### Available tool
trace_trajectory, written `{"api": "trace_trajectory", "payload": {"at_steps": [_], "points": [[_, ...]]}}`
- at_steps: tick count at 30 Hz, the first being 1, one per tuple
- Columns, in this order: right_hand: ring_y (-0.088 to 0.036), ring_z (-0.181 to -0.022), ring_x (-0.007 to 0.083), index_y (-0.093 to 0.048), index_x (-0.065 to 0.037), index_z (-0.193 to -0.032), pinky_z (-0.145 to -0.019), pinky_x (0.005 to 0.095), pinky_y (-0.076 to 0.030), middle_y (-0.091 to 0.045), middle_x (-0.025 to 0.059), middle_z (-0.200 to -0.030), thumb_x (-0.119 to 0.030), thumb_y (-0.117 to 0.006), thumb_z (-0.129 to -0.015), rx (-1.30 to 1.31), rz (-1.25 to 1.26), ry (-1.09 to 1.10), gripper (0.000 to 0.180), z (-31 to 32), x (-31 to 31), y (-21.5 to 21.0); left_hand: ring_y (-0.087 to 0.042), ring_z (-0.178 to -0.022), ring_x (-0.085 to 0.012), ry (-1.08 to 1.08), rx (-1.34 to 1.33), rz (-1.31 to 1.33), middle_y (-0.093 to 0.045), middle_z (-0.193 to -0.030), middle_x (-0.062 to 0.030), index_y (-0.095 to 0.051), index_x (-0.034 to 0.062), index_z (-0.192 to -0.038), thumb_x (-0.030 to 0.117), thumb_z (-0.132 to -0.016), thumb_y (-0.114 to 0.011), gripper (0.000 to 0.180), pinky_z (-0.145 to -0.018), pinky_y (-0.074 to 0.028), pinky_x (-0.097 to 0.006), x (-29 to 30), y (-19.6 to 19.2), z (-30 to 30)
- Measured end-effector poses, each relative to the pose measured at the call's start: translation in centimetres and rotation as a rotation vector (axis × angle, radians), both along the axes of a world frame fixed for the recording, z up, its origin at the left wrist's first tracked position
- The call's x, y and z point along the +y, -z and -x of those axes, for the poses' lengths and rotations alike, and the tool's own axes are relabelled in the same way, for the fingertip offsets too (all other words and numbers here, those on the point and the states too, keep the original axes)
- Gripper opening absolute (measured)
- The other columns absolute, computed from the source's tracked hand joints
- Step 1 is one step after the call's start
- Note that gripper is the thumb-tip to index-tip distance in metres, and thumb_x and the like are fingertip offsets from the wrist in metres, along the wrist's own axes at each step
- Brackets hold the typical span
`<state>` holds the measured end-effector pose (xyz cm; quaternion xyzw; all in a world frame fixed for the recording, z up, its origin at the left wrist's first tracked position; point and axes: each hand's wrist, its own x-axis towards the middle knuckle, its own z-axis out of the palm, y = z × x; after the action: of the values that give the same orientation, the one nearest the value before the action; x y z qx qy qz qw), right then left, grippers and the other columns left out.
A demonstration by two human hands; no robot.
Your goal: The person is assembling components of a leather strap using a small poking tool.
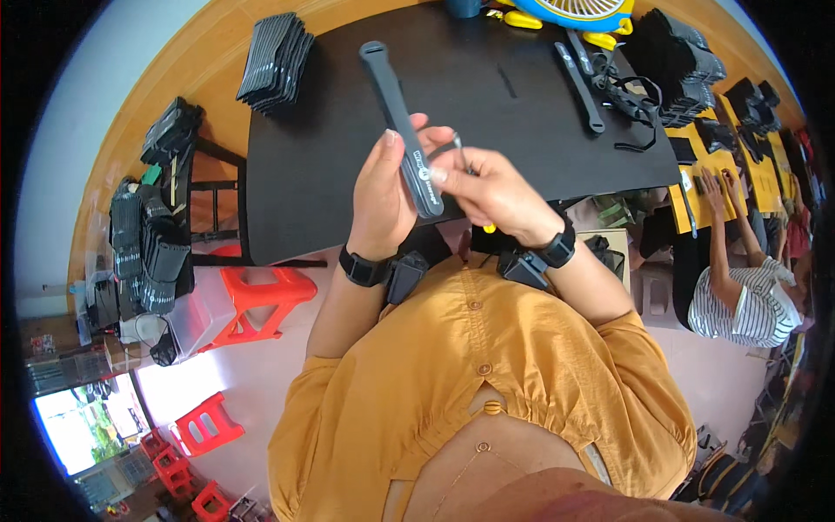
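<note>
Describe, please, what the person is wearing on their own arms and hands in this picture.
Both hands are bare, with no gloves. The left hand has a black band around its wrist, with a small black box-shaped device attached beside it. The right hand has a matching black band and black device. Short mustard-yellow sleeves of a buttoned shirt end above the elbows, leaving the forearms uncovered.

Mustard button-front shirt (487, 383), black wristbands on both wrists (364, 268)
</note>
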<state>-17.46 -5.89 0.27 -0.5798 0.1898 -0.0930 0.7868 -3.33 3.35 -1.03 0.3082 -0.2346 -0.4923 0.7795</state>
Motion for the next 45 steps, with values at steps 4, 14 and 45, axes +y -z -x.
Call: {"api": "trace_trajectory", "payload": {"at_steps": [4, 14, 45], "points": [[-0.036, -0.042, 0.0008, -0.064, -0.004, -0.106, -0.038, 0.0187, -0.025, -0.047, -0.0078, -0.057, -0.028, -0.060, -0.098, -0.011, 0.012, 0.062, 0.025, -0.4, -0.6, 0.5, -0.059, -0.109, -0.0211, 0.049, -0.104, -0.065, -0.057, -0.128, -0.0188, -0.047, -0.0013, -0.130, 0.021, -0.104, -0.043, 0.034, -0.093, -0.049, -0.033, 1.3, -0.1, 0.8], [-0.039, -0.041, 0.0025, -0.062, -0.003, -0.102, -0.039, 0.0188, -0.028, -0.048, -0.0059, -0.055, -0.024, -0.061, -0.097, -0.069, -0.058, 0.047, 0.022, -0.7, 1.3, 1.0, -0.053, -0.123, -0.0278, 0.095, -0.233, -0.075, -0.050, -0.138, -0.0218, -0.042, -0.0044, -0.134, 0.017, -0.104, -0.039, 0.037, -0.104, -0.044, -0.039, 2.7, 1.0, 0.6], [-0.048, -0.049, 0.0084, -0.058, -0.006, -0.092, -0.045, 0.0241, -0.039, -0.053, -0.0004, -0.059, -0.025, -0.043, -0.105, 0.198, 0.323, -0.099, 0.027, 2.4, 1.7, -1.0, -0.062, -0.109, -0.0256, 0.160, 0.132, -0.105, -0.061, -0.119, -0.0157, -0.048, -0.0025, -0.131, 0.019, -0.102, -0.048, 0.036, -0.098, -0.050, -0.040, 2.7, 2.1, 0.0]]}}
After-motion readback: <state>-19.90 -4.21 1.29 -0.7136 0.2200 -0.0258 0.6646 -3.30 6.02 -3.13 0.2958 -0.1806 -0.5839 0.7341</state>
